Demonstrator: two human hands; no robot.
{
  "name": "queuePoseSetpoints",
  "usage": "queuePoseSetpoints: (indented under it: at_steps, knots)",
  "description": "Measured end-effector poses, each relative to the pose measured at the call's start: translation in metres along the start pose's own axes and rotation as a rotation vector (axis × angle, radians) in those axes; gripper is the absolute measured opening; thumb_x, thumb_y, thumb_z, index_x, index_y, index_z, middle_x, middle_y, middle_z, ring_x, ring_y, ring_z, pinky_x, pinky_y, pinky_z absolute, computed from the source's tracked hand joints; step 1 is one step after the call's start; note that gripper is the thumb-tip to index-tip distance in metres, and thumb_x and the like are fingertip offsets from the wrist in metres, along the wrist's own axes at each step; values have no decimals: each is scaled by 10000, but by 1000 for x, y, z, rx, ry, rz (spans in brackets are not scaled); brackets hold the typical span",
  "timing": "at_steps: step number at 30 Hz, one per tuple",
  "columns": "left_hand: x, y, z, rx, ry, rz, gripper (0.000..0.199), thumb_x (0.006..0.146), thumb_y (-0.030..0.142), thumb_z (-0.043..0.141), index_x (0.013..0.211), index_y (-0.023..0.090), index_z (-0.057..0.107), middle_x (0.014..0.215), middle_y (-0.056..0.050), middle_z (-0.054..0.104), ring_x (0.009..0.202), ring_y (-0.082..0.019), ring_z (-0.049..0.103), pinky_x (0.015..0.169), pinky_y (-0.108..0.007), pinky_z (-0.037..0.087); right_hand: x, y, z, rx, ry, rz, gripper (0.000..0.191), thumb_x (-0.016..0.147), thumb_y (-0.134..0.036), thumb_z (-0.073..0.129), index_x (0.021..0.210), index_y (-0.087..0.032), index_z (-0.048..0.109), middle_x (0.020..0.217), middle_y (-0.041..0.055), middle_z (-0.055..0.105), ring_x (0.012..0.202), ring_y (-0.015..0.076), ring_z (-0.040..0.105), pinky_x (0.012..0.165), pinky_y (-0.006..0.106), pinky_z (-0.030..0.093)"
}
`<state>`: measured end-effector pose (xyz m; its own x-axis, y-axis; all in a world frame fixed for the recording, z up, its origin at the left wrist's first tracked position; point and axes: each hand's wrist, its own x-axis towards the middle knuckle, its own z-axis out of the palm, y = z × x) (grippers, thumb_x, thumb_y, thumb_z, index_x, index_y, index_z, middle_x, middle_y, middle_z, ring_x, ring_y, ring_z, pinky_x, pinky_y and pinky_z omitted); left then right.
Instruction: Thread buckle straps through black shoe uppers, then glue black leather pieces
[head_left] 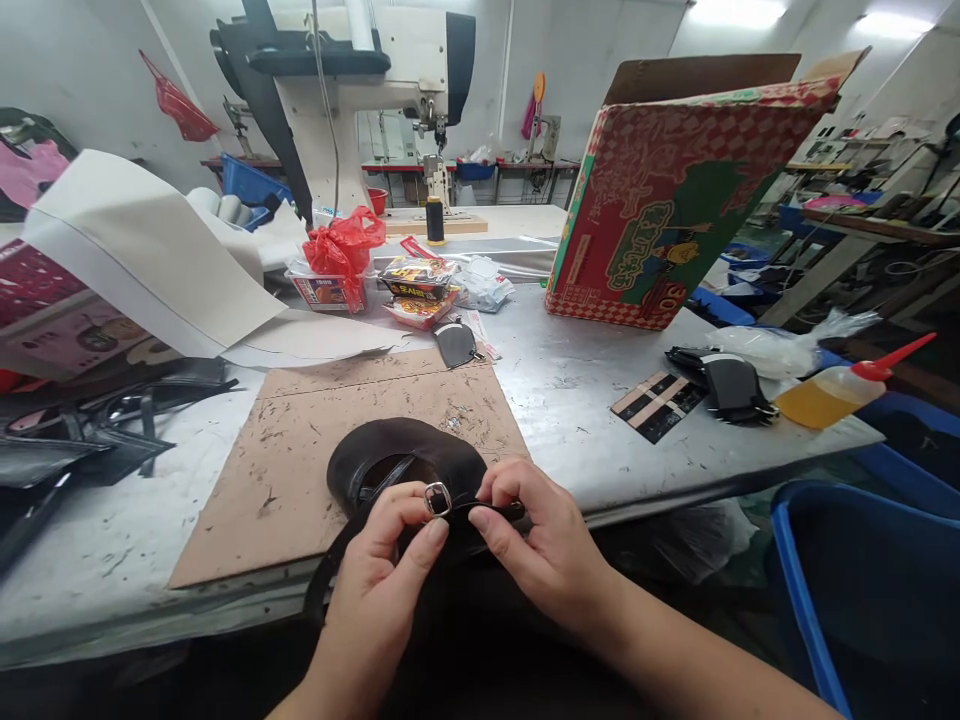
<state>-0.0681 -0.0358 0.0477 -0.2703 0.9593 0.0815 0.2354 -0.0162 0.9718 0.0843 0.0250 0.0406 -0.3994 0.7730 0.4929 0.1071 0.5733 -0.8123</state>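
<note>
- Shows left hand [379,585] pinching metal buckle [448,502], likely slippery; calls for rim grip.
- Shows right hand [551,550] pinching dark strap [513,511], likely soft; favours hold near buckle.

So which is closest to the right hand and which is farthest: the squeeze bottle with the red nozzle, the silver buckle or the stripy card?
From the right hand:
1. Silver buckle, just to its left, in the fingers of the left hand.
2. Stripy card, forward and to the right on the table.
3. Squeeze bottle, farther right, past the card.
</note>
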Motion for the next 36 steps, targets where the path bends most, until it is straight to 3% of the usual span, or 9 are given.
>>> queuePoseSetpoints:
  at_steps: [3, 8, 13, 19, 25, 36]
  knots:
    - [-1, 0, -2, -30, -78, -60, 204, 774, 369, 601, 649, 208, 588, 906, -12, 587, 875, -169, 559, 809, -239, 425, 0, 2, 1, 18, 5, -37, 157, 821, -172, 511, 731, -222, 392, 752, 5, 515, 691, 148, 506, 621, 284, 429]
    - [-2, -2, -6, 54, -33, 23, 150, 760, 333, 615, 689, 207, 653, 973, -40, 598, 924, -195, 569, 833, -257, 429, -1, 1, 3, 45, -3, -24, 145, 813, -177, 519, 739, -220, 402, 749, 7, 516, 693, 151, 508, 621, 287, 432]
    - [-5, -11, -5, -30, -9, 69, 122, 771, 304, 616, 737, 194, 658, 973, -58, 609, 931, -212, 578, 833, -279, 447, 0, -1, 7, 52, 18, -1, 148, 800, -177, 528, 728, -218, 406, 717, -1, 513, 660, 144, 503, 603, 280, 429]
    - [-3, -10, -7, -104, -56, -57, 154, 771, 343, 623, 754, 191, 634, 799, -32, 610, 781, -184, 569, 767, -287, 461, 0, -1, 8, 50, -28, -42, 155, 797, -177, 521, 715, -219, 397, 707, 0, 510, 651, 146, 508, 588, 277, 427]
    - [-4, -3, -12, 33, -15, -17, 120, 747, 305, 631, 740, 190, 662, 966, -64, 632, 925, -225, 581, 855, -313, 440, -2, 0, 7, -13, -82, -14, 147, 813, -218, 515, 715, -216, 405, 690, -2, 511, 620, 142, 491, 565, 272, 406]
    - [-12, -16, -5, -121, 109, 0, 63, 726, 219, 657, 665, 205, 644, 781, -1, 621, 763, -141, 560, 724, -208, 464, -3, -1, 17, 19, -66, 49, 155, 788, -176, 498, 692, -214, 384, 665, -9, 478, 585, 133, 458, 547, 263, 387]
